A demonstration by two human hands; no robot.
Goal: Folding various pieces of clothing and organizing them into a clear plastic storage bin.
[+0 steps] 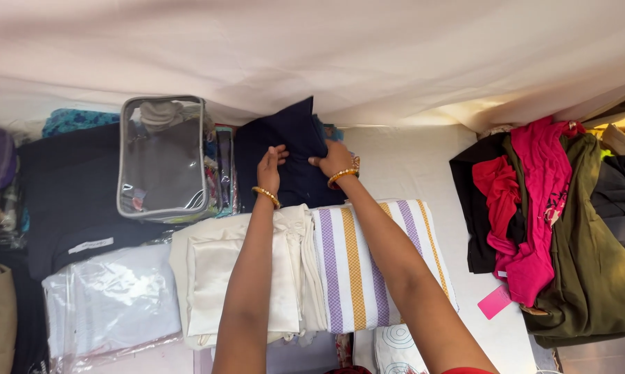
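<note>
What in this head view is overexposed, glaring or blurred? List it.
Head view: the white sheet is washed out across the top; the clear zip pouch and plastic-wrapped packet carry glare; the navy cloth under both hands loses fold detail; focus is otherwise sharp.
</note>
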